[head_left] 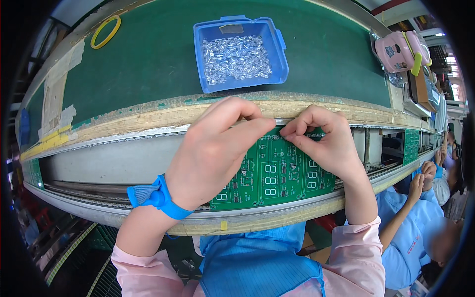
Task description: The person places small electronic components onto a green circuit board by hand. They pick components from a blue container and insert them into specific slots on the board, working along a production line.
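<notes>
A green printed circuit board [292, 194] with white digit outlines and small mounted parts lies in the rail track in front of me. My left hand [210, 151] covers its left part, thumb and forefinger pinched together above the far edge. Close by, my right hand [329, 143] is also in a pinch, its fingertips at the same far edge. Whatever sits between the fingers of either hand is too small to make out. Beyond them, a blue plastic bin [247, 86] holds many small clear parts [237, 62] that look like LEDs.
A blue wrist strap [166, 198] circles my left wrist. The bin stands on a green work surface [143, 69] edged with wood. A yellow ring [106, 32] lies far left, a pink container [398, 52] far right. Another circuit board [411, 146] sits further along; a co-worker's hands [423, 178] are at right.
</notes>
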Action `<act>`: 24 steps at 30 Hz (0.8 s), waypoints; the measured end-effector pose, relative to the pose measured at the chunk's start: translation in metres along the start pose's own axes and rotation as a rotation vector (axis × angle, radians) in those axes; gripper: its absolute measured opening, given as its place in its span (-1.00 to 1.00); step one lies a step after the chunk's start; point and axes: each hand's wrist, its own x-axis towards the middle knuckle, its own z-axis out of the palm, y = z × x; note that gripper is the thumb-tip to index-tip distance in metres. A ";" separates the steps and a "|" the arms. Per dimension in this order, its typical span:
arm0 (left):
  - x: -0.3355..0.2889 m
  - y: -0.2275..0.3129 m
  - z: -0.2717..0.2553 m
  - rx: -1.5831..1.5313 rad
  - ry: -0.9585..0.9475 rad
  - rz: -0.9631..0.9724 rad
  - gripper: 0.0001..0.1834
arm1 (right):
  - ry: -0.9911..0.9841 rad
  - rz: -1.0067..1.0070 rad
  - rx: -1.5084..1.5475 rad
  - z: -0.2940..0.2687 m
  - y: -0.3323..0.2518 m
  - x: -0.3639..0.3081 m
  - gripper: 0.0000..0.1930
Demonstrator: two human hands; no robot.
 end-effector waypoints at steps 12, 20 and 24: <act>0.000 -0.003 0.002 0.008 -0.149 -0.017 -0.72 | 0.031 0.012 -0.004 0.002 0.001 -0.002 -0.83; -0.001 -0.005 0.003 0.049 -0.103 -0.061 -0.83 | 0.036 -0.093 -0.078 0.003 0.001 -0.002 -0.82; 0.000 -0.009 0.004 0.073 -0.072 -0.046 -0.85 | 0.063 -0.092 -0.074 0.003 0.002 -0.002 -0.80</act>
